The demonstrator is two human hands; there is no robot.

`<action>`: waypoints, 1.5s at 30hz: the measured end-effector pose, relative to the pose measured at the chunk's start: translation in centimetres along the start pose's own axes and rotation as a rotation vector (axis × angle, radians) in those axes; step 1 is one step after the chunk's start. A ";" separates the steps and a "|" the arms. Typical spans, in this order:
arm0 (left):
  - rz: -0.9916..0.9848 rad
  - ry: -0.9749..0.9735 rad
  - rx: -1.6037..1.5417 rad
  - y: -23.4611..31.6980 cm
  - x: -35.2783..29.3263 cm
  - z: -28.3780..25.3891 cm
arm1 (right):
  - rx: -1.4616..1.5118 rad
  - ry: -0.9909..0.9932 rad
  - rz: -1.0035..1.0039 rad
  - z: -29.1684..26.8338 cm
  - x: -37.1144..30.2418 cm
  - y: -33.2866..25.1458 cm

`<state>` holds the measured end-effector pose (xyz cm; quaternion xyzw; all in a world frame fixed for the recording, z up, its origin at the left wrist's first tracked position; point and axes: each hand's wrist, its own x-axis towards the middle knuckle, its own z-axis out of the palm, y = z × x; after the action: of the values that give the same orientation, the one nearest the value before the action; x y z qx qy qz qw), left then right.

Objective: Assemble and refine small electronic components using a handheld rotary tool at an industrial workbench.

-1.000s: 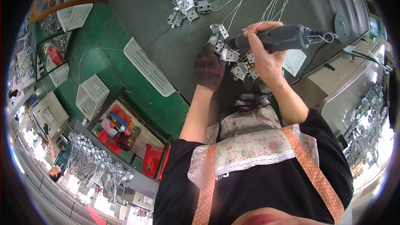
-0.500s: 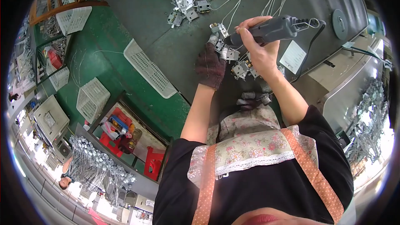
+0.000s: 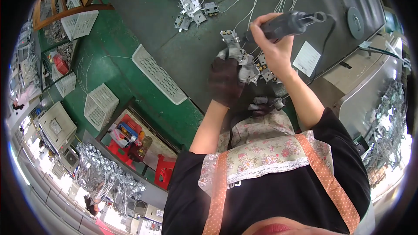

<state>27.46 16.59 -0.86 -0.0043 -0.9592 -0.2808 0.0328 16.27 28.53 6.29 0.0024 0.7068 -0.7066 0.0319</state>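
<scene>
My left hand (image 3: 224, 80), in a dark maroon glove with grey fingertips, is closed round a small boxy metal part (image 3: 230, 36) with brass-coloured terminals. Its thumb and fingers lie against further parts of the same kind, so where one part ends is hard to make out. Bare, my right hand (image 3: 275, 54) grips a dark grey electric screwdriver (image 3: 284, 25) with a wire hanging loop and a black cord. The screwdriver's tip end points left, just right of the held part; contact cannot be made out. More metal parts (image 3: 263, 67) lie below the right hand.
More metal parts (image 3: 190, 4) with thin pale wires lie at the table's far left. A round grey disc (image 3: 355, 23) and a white paper (image 3: 307, 58) are on the right. A glove with grey tips (image 3: 265, 104) lies near my apron. White baskets (image 3: 101, 104) stand on the green floor.
My left hand has shifted slightly right and toward me with the part. The screwdriver in my right hand has lifted a little away from it and is blurred by motion.
</scene>
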 end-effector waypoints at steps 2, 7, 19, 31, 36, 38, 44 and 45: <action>-0.258 0.113 -0.214 -1.2 -1.3 1.7 | -0.007 -0.012 0.013 -0.2 -0.5 1.2; -0.380 0.071 -0.228 -2.8 4.4 0.7 | -0.067 -0.052 0.085 -1.2 -1.8 3.0; -0.143 -0.012 -0.102 -3.3 5.3 0.5 | 0.085 0.067 0.079 -1.2 -1.0 0.8; -0.015 0.170 0.000 -4.6 4.3 2.5 | 0.194 0.070 -0.031 1.0 -0.4 1.6; -0.037 0.114 -0.062 -4.1 4.8 2.2 | 0.186 0.056 -0.046 1.2 -0.1 1.8; -0.032 0.123 -0.069 -4.1 4.7 2.0 | 0.182 0.055 -0.041 1.2 -0.1 1.7; 0.016 0.189 -0.107 -4.6 4.6 2.6 | 0.135 0.035 -0.032 1.0 0.1 1.8; -0.012 0.154 -0.102 -4.5 4.6 2.5 | 0.141 0.033 -0.016 1.0 0.0 1.7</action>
<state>22.55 14.10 -5.14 0.0215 -0.9383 -0.3291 0.1043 16.36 27.49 4.57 0.0106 0.6558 -0.7547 0.0143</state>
